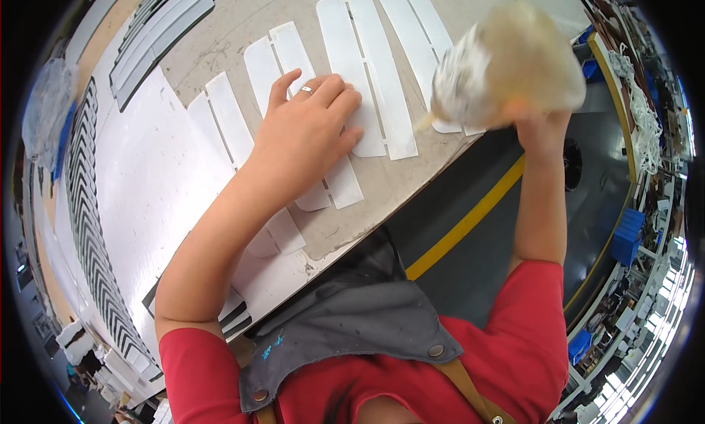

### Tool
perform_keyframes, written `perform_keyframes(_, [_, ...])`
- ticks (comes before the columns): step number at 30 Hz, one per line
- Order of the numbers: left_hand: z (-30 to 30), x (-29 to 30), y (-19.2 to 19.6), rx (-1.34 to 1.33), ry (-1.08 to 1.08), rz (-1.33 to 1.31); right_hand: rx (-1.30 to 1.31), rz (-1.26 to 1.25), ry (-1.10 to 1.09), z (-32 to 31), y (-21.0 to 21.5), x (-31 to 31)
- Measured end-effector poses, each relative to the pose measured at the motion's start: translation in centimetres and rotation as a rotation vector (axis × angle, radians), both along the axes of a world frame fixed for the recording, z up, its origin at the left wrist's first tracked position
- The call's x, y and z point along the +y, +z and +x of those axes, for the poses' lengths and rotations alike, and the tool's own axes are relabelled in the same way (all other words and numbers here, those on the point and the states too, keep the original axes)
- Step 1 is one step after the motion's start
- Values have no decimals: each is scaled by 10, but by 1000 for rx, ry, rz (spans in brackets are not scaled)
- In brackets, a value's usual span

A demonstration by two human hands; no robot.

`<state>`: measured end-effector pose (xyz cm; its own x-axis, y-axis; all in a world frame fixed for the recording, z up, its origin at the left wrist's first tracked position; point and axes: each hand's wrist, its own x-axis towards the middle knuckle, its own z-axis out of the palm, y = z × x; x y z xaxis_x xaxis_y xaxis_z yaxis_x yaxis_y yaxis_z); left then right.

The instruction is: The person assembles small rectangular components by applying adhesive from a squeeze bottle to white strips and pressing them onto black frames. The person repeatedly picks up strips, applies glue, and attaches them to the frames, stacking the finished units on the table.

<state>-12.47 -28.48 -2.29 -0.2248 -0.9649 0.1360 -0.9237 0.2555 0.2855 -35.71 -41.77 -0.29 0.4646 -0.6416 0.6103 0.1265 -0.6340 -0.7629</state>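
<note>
My left hand (312,123), a ring on one finger, rests with bent, slightly spread fingers on a pair of white strip-like pieces (292,49). It grips nothing that I can see. My right hand (543,126) is raised at the table's right edge, wrapped round a bulky, whitish-yellow container (514,64) with a thin pale tip at its left. Motion smears the container, and it hides most of my fingers. Several more white pieces (382,78) lie in slanting pairs on the table, with narrow gaps between the strips. The container partly covers the far right pair (415,20).
The worktable (382,192) has a worn beige surface. Stacked dark-edged pieces (165,34) lie at the far left; a long row of overlapping ones (103,240) runs down the left side. Below the right edge are a grey floor with a yellow line (466,222) and a blue bin (628,236).
</note>
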Motion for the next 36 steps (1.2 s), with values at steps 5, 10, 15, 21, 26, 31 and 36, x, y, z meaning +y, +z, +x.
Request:
perform_keyframes(5, [0,0,2,-2,1,1,2,-5,-135,48,-9,-68])
perform_keyframes(10, [1,-1,1,7,-9,8,-116,72,-19,95,-12,-100])
perform_keyframes(15, [3,-2,3,14,-9,43,-122,73,-99,108,-15,-102])
perform_keyframes(21, [2,-2,2,18,-23,30,-111,117,-155,96,-16,-114])
perform_keyframes(26, [2,-3,3,27,-22,31,-93,244,-204,89,-16,-106])
perform_keyframes(31, [1,-1,5,23,-18,12,-77,326,-231,72,-20,-90])
perform_keyframes(36, [1,-2,4,23,-25,-2,-50,399,-213,52,-20,-66])
